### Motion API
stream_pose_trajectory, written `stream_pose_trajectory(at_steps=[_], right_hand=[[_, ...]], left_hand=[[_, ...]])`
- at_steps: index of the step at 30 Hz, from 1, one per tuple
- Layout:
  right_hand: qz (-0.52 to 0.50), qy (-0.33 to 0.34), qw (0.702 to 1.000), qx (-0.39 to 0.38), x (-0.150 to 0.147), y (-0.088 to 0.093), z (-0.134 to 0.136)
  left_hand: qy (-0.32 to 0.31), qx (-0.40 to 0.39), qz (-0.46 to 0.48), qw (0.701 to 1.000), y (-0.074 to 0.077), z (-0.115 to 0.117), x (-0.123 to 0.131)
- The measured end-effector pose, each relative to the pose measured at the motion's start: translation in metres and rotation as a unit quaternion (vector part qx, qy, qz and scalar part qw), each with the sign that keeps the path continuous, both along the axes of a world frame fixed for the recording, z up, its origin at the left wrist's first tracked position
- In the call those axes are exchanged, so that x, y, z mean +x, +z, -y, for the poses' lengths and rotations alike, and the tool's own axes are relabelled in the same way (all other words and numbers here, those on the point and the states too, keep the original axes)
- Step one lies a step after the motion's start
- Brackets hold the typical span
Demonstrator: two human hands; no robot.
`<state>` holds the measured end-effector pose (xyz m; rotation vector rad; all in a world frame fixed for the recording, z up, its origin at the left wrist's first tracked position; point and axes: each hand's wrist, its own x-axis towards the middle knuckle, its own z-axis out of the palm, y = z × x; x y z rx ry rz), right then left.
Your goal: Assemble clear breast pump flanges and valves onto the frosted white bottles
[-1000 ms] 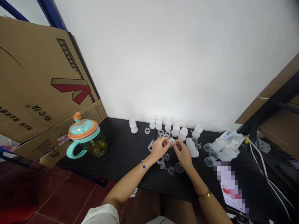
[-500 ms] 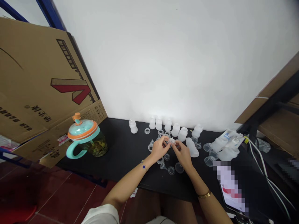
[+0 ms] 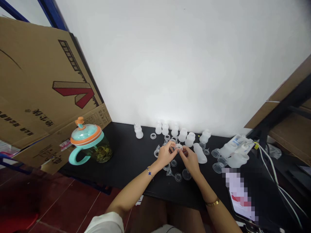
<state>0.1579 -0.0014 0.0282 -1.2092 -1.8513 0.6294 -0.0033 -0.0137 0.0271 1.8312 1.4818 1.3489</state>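
- My left hand (image 3: 165, 155) and right hand (image 3: 190, 159) meet above a black tabletop (image 3: 126, 165).
- Fingers together: the tips of both hands are clamped from either side on a small translucent ring (image 3: 178, 148), held up near the middle of the parts.
- Small clear funnel-shaped cups (image 3: 178, 177) lie close under my wrists and crowd the working area.
- Upright frosted-white bottle-shaped pieces (image 3: 182, 134) stand in a loose row just beyond my fingers.
- One frosted-white bottle-shaped piece (image 3: 200, 153) lies on its side just beside my right hand.
- A teal-and-orange lidded mug (image 3: 86, 137) stands well apart, left of my hands.
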Motion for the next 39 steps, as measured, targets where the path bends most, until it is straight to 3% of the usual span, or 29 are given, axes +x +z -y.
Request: stream_pose_trajectory(at_steps=[39], right_hand=[[-0.001,0.007,1.0,0.009,-0.0006,-0.0032,-0.0011]], left_hand=[[0.01,-0.009,-0.007,1.0,-0.0019,0.0001,0.0001]])
